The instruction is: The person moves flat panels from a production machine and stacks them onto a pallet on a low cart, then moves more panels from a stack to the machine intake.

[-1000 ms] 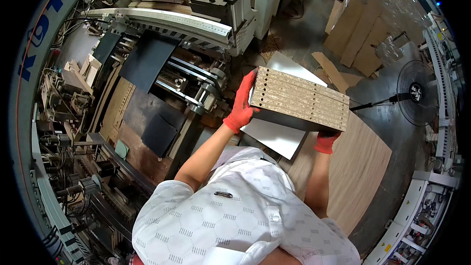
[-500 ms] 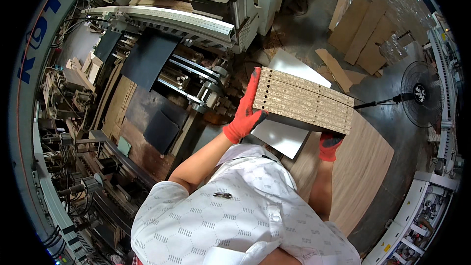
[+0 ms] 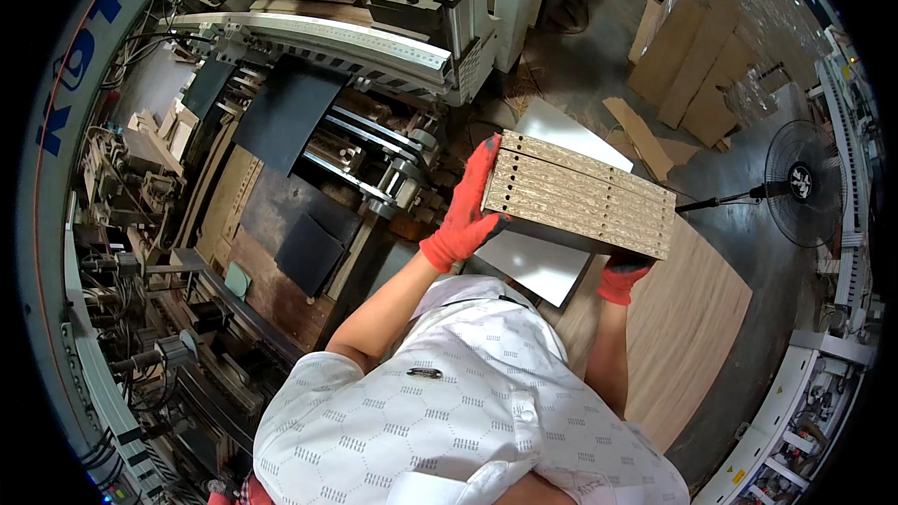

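Note:
A stack of several chipboard panels [image 3: 575, 194] is held up in front of me, its speckled raw edges facing me and dotted with two rows of drilled holes. My left hand [image 3: 465, 215], in a red glove with dark fingertips, grips the stack's left end, thumb at the near side and fingers along the end. From below, near the right corner, my right hand [image 3: 622, 278] in a like glove supports it; most of its fingers are hidden under the panels. Beneath the stack lie a white board [image 3: 533, 266] and a wood-grain board [image 3: 687, 318].
On my left stands a machine with metal rails [image 3: 360, 136] and dark sheets [image 3: 290, 112] on its bed. A black fan [image 3: 801, 180] stands at right. Cardboard pieces [image 3: 687, 56] lean at the far right, and an open-fronted cabinet [image 3: 795, 421] is at lower right.
The stack stays almost in place, with only a very slight shift. Both hands keep their hold, and the right hand sits a touch further left.

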Tool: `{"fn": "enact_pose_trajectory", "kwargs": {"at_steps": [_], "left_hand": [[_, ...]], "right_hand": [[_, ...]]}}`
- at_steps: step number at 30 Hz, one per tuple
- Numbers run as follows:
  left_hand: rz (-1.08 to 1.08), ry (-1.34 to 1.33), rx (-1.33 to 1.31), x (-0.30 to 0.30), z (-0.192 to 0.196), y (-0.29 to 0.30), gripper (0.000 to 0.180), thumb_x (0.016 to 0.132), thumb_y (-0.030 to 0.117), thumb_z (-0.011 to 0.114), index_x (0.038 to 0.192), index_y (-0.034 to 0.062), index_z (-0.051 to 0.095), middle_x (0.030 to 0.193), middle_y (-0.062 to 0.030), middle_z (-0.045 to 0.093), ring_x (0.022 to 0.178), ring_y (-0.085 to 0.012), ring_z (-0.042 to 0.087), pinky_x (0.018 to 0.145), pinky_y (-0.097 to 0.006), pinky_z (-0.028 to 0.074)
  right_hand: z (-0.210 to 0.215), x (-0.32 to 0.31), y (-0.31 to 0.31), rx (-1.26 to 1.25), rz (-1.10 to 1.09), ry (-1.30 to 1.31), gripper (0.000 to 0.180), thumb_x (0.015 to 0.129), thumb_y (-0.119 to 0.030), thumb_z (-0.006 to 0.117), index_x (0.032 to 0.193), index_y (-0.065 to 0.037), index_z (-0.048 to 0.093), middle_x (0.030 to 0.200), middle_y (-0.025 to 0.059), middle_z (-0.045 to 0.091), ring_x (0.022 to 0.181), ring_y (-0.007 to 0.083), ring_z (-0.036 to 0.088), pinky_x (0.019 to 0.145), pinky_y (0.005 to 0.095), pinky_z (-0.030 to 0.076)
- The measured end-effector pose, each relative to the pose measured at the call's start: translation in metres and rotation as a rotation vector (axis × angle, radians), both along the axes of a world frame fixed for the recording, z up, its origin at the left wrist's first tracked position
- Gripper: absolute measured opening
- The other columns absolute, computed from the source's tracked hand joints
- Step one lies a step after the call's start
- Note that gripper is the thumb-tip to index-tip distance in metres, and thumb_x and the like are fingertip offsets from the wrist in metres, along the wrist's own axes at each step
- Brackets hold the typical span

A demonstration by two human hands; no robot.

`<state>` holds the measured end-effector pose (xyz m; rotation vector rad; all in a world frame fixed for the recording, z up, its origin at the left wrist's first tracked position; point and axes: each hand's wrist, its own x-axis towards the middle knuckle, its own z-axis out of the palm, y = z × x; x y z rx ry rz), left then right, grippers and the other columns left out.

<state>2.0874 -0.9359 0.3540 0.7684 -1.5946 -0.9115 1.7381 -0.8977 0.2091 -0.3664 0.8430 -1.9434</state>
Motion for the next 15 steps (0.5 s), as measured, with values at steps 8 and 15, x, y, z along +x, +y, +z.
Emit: {"fn": "enact_pose_trajectory", "kwargs": {"at_steps": [8,15], "left_hand": [[0.041,-0.106,-0.061,0.000,0.021,-0.012,0.107,0.064,0.034,0.076,0.147,-0.0010,0.018,0.148,-0.0185,0.028,0.133,-0.0347,0.033,0.110,-0.041,0.024],[0.086,-0.132,-0.132,-0.003,0.003,-0.013,0.107,0.072,0.057,0.068,0.147,-0.0013,0.019,0.148,-0.0187,0.029,0.132,-0.0360,0.034,0.109,-0.041,0.026]], "right_hand": [[0.015,-0.010,0.001,-0.015,0.110,0.100,0.055,0.095,-0.047,0.041,0.138,-0.014,0.042,0.136,0.0028,0.049,0.122,0.0224,0.048,0.100,0.0377,0.040],[-0.012,-0.022,-0.005,-0.171,0.230,-0.058,0.056,0.092,-0.052,0.046,0.134,-0.015,0.048,0.133,0.0030,0.053,0.120,0.0236,0.050,0.098,0.0384,0.042]]}}
